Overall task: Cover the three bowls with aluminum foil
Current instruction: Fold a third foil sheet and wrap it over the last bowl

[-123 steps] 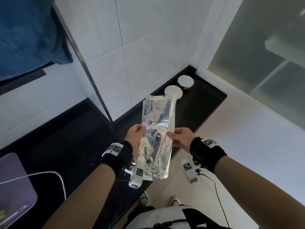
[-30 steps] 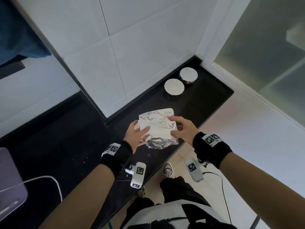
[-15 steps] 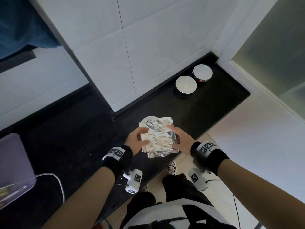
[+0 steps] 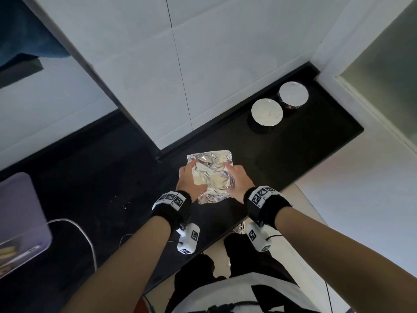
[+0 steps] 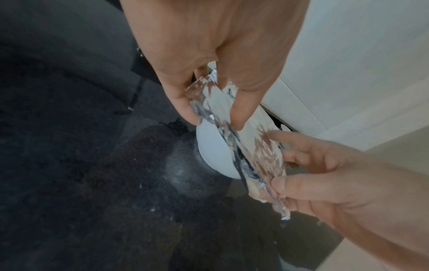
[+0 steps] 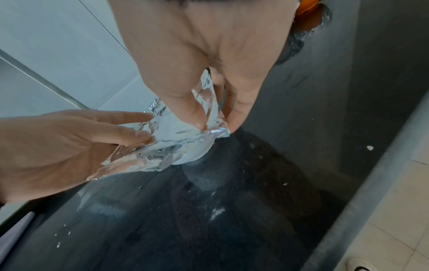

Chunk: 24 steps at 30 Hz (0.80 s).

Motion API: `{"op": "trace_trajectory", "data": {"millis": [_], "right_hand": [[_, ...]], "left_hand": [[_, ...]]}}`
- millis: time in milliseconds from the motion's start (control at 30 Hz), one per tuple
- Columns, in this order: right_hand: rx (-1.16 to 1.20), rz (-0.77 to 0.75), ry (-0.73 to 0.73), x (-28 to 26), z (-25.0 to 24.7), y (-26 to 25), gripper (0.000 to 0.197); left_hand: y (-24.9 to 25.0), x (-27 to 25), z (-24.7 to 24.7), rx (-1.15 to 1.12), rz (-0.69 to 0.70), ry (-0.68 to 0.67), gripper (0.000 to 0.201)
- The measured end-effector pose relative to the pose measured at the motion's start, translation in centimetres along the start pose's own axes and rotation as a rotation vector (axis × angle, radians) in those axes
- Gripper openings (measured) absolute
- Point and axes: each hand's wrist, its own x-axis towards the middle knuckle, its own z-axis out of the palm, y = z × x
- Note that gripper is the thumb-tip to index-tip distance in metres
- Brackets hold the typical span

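Black surface (image 4: 293,154) ending at a front edge just below the wrists, white tiled wall (image 4: 203,64) close behind; bare room toward the upper right, up to two foil-covered bowls (image 4: 267,112) by the corner. At frame centre, crumpled foil sheet (image 4: 211,175) draped over a white bowl (image 5: 214,152), overhanging its rim. Left hand (image 4: 189,180) pinching the sheet's left edge, right hand (image 4: 237,180) pinching the right edge, bowl between the hands.
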Motion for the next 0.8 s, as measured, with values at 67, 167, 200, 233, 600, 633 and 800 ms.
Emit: {"op": "trace_trajectory", "data": {"millis": [67, 167, 200, 233, 600, 633, 800], "right_hand": [[-0.002, 0.004, -0.019, 0.0, 0.4, 0.0, 0.086], [-0.058, 0.021, -0.02, -0.1, 1.1, -0.1, 0.09], [-0.141, 0.019, 0.018, -0.2, 1.2, -0.2, 0.091], [-0.24, -0.003, 0.067, -0.4, 1.2, -0.5, 0.092], [-0.682, -0.286, 0.01, 2.0, -0.8, -1.1, 0.127], [-0.695, -0.274, 0.008, 2.1, -1.0, -0.8, 0.13], [-0.662, -0.236, 0.118, 1.2, -1.7, -0.4, 0.125]], "left_hand": [[-0.5, -0.2, 0.2, -0.054, 0.006, 0.021, 0.079], [-1.4, -0.5, 0.0, -0.077, 0.032, 0.019, 0.079], [-1.6, -0.6, 0.0, -0.067, 0.039, 0.018, 0.079], [-1.8, -0.6, 0.0, -0.056, 0.048, 0.022, 0.079], [0.3, -0.5, 0.4, 0.002, 0.169, 0.004, 0.076], [0.6, -0.5, 0.4, 0.005, 0.176, -0.001, 0.076], [2.3, -0.5, 0.5, 0.03, 0.237, -0.075, 0.075]]}}
